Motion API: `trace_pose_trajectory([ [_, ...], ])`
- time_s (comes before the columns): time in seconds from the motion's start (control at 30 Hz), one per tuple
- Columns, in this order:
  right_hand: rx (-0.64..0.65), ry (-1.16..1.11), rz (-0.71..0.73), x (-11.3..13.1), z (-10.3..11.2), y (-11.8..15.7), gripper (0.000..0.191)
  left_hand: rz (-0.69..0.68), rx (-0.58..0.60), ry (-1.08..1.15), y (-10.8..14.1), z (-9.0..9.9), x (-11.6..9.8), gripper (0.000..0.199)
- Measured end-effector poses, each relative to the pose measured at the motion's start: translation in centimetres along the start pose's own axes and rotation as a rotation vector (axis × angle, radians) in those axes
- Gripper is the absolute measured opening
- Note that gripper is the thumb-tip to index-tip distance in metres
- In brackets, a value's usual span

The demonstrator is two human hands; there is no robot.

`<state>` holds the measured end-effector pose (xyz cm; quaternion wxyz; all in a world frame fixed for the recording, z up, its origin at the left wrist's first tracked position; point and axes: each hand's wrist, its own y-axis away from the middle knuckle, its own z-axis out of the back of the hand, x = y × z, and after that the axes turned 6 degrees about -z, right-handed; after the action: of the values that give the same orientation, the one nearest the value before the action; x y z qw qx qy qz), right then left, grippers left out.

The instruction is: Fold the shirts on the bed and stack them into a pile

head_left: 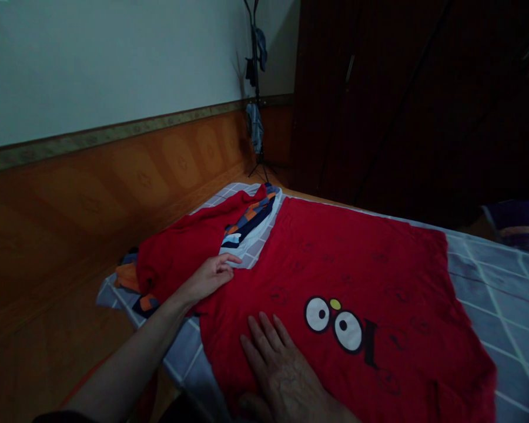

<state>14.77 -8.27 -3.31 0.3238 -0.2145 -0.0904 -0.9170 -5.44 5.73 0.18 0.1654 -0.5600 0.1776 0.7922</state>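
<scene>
A red T-shirt (392, 264) lies spread out, with a print of two round cartoon eyes and a yellow dot on its front. My right hand (282, 367) presses flat on the shirt left of the print, fingers stretched out. At the shirt's upper left edge rests my left hand (209, 279), its index finger extended and the other fingers loosely bent; I see nothing gripped in it. Beyond that hand, another red garment (180, 241) is heaped over clothes with an orange and navy check (251, 214).
A grey sheet with white lines (506, 294) covers the surface beneath the clothes. Behind it stand a coat rack (256, 76) with items hanging on it and a dark wardrobe (379, 106). An orange-panelled wall (114, 182) runs along the left. Purple fabric (520, 220) lies at far right.
</scene>
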Motion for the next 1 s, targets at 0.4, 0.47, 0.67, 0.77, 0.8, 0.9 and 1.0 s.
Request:
trace_pose_trajectory([
  [0.4, -0.014, 0.043, 0.018, -0.4, -0.9, -0.2, 0.075, -0.194, -0.045, -0.516, -0.3, 0.0, 2.0, 0.056],
  [0.47, -0.026, 0.048, 0.024, -0.4, -1.0, -0.1, 0.076, -0.195, -0.121, -0.724, 0.1, 0.2, 2.0, 0.052],
  [0.67, -0.044, 0.036, 0.028, -0.5, -1.1, -0.1, 0.077, -0.092, -0.154, -1.005, 3.1, 1.2, 0.0, 0.039],
  [0.77, -0.047, 0.033, 0.025, -0.6, -1.0, 0.0, 0.076, -0.023, -0.060, -1.071, 5.0, 1.6, -0.9, 0.044],
  [0.8, -0.045, 0.036, 0.024, -0.6, -0.9, 0.0, 0.075, -0.015, -0.030, -1.084, 5.5, 1.8, -0.9, 0.046],
  [0.9, -0.061, 0.065, 0.052, -0.6, -0.9, 0.0, 0.076, -0.034, 0.019, -1.079, 6.3, 2.2, -0.6, 0.032],
  [1.0, -0.106, 0.141, 0.168, -0.2, -1.4, -0.2, 0.058, -0.038, 0.001, -0.969, 6.3, 2.5, -0.3, 0.018],
])
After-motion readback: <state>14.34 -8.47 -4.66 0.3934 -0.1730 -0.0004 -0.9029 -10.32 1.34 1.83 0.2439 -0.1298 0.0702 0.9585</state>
